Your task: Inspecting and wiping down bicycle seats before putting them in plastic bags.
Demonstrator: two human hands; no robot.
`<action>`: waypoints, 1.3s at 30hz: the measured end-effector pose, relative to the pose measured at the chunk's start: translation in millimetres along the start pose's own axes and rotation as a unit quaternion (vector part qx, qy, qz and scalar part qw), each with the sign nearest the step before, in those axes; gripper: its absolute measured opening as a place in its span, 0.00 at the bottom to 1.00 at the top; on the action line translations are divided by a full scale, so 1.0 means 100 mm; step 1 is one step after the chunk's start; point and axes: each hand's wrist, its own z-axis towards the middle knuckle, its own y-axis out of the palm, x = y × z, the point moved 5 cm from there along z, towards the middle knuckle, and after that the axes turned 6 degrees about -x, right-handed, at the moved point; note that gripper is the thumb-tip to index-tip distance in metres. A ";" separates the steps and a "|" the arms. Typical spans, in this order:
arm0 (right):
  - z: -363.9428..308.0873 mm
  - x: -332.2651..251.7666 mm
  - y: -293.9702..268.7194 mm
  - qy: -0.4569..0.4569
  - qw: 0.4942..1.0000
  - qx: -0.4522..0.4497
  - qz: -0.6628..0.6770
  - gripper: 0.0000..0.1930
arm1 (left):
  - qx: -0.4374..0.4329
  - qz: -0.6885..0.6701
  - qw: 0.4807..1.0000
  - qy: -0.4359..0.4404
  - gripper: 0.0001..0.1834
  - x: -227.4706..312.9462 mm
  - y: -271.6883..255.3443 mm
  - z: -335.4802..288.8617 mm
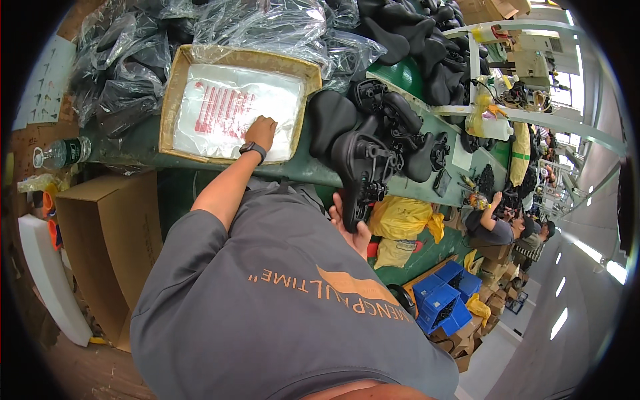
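Note:
My left hand [261, 135] is over an open cardboard box [168, 100], its fingers curled and pressed on the top of a stack of clear plastic bags [213, 137] with red print. The fingertips appear to pinch the top bag. A dark watch band is on that wrist. Lower down, at the table's near edge, my right hand [350, 225] is wrapped round the narrow nose of a black bicycle saddle [360, 173]. The saddle's underside, with its rails and clamp, shows. More black saddles [331, 119] lie just beyond it.
Bagged saddles [133, 80] in clear plastic are heaped at the far left, beside a water bottle [63, 153]. A large open carton [110, 240] stands at the left. Blue bins [437, 303] and yellow sacks [400, 220] are at the right. Co-workers [497, 227] sit farther off.

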 end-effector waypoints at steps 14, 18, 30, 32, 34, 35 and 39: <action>1.69 0.41 0.23 0.068 0.916 0.029 -0.393 0.22 | -0.074 -0.258 0.957 -0.112 0.19 -1.00 0.17 0.32; 2.08 0.69 0.07 0.013 0.797 0.049 -0.602 0.35 | 0.026 -0.218 0.971 -0.098 0.16 -0.54 -0.50 0.01; 2.31 0.41 0.59 0.261 0.780 -0.048 -0.567 0.40 | -0.003 -0.139 0.946 0.294 0.06 0.88 -2.23 -0.99; 2.11 0.33 0.80 0.319 0.881 -0.062 -0.343 0.33 | 0.012 -0.313 0.929 0.196 0.07 0.76 -2.57 -1.13; 2.03 0.22 0.83 0.351 0.919 -0.070 -0.165 0.27 | -0.014 -0.449 0.886 0.114 0.08 0.73 -2.81 -1.32; 2.09 0.20 0.96 0.310 0.934 -0.070 -0.167 0.24 | -0.029 -0.515 0.851 0.096 0.10 0.71 -2.74 -1.44; 2.23 0.06 1.80 0.116 0.931 -0.109 -0.330 0.35 | -0.177 -0.772 0.602 0.099 0.15 1.01 -2.40 -1.38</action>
